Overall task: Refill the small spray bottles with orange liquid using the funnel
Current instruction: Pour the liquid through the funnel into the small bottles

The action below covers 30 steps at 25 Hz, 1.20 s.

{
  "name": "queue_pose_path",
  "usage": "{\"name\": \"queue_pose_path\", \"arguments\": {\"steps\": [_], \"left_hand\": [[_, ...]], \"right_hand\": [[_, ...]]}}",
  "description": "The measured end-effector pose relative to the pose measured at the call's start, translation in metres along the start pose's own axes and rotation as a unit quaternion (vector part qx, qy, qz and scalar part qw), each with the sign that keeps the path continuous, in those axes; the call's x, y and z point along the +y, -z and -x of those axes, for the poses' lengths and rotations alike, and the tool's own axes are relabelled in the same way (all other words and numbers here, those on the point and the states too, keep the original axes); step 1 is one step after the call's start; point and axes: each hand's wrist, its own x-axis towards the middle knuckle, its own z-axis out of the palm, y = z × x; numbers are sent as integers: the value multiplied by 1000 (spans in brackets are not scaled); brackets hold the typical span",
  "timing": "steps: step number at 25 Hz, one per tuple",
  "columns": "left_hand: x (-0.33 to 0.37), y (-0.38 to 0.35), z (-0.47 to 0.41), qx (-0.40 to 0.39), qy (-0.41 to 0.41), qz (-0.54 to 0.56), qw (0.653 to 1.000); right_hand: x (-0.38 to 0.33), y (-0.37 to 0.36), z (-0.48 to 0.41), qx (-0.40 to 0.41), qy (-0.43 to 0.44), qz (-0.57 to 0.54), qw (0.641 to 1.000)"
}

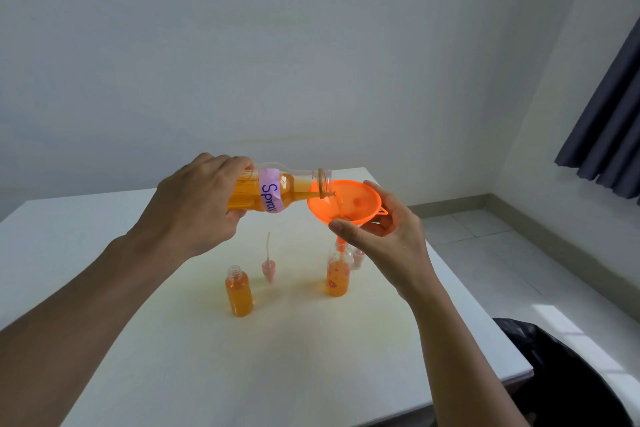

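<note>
My left hand [197, 204] grips a large clear bottle [294, 189] of orange liquid with a purple "Spray" label, tipped on its side so its mouth is over the orange funnel [356, 201]. A thin stream runs into the funnel. My right hand [384, 236] holds the funnel by its rim, with its spout in the neck of a small flowered bottle [337, 274] about half full of orange liquid. A second small open bottle [239, 291], nearly full, stands to the left. A pink spray pump [268, 265] with its tube stands between them.
The white table [242, 357] has its right edge near my right forearm. Another pink cap [357, 258] sits behind the flowered bottle. A dark bag [568, 374] lies on the tiled floor at the right, and a dark curtain [613, 121] hangs by the wall.
</note>
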Motion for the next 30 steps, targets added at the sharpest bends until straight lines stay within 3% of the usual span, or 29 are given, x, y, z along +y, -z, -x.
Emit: {"name": "queue_pose_path", "arguments": {"steps": [30], "left_hand": [[1,1,1,3,6,-2,1000]], "right_hand": [[2,-1,-1,6,-7,0,1000]]}}
